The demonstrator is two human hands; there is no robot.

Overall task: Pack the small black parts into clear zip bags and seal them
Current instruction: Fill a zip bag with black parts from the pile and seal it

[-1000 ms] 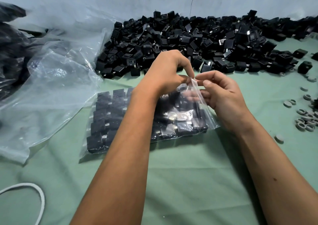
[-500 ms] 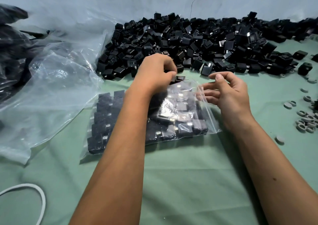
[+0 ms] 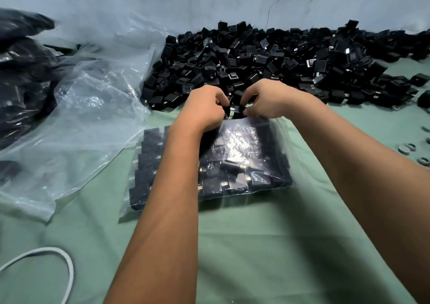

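Nearest, a white loop (image 3: 55, 260) lies on the green surface (image 3: 256, 257) at the left, cut off by the picture's edge. Past it both forearms reach out over a clear bag (image 3: 235, 161), which lies flat in the middle of the surface, already packed with black parts in rows. Its mouth points away, toward the pile.

At that far edge the left hand (image 3: 204, 108) and right hand (image 3: 272, 100) meet, fingers curled in tight. Each seems to be pinching a loose part (image 3: 237, 113) just at the bag's mouth, though the knuckles hide the fingertips and I cannot say for sure whether they grip parts, the bag's lip, or both.

To do this step well, I'd judge the last parts should go in flat beside the rows, so the strip can be pressed shut end to end without bulging.

Beyond lies the pile (image 3: 279, 59), heaped against the wall (image 3: 209, 1). Left of it sprawls a big crumpled sheet of plastic (image 3: 88, 117), with dark bags (image 3: 21, 82) behind, blurred. A few grey rings (image 3: 406, 149) sit at the right edge, partly cut off.
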